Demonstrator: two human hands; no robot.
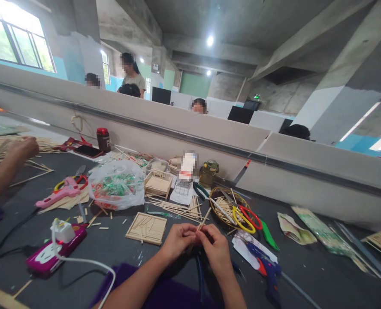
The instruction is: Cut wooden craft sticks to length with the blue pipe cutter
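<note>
My left hand (pixel 180 241) and my right hand (pixel 215 245) meet at the front middle of the table, fingers pinched together. Between them they hold a thin wooden stick (pixel 205 218), whose upper end sticks out above the fingertips. Its lower part is hidden by my fingers. Just below my hands lies a tool with dark blue handles (pixel 200 274), partly covered. Left of my left hand sits a square wooden stick panel (pixel 146 228) with short loose pieces on it. A basket (pixel 214 209) of short sticks, with red- and yellow-handled scissors (pixel 243 219), stands beyond my right hand.
A blue glue gun (pixel 269 272) lies at right, a pink one (pixel 61 192) at left. A purple power strip (pixel 57 251) trails a white cable. Behind are a plastic bag (pixel 116 184), a small wooden model (pixel 158 183) and a bottle (pixel 209 172). A co-worker's hand (pixel 26 147) is far left.
</note>
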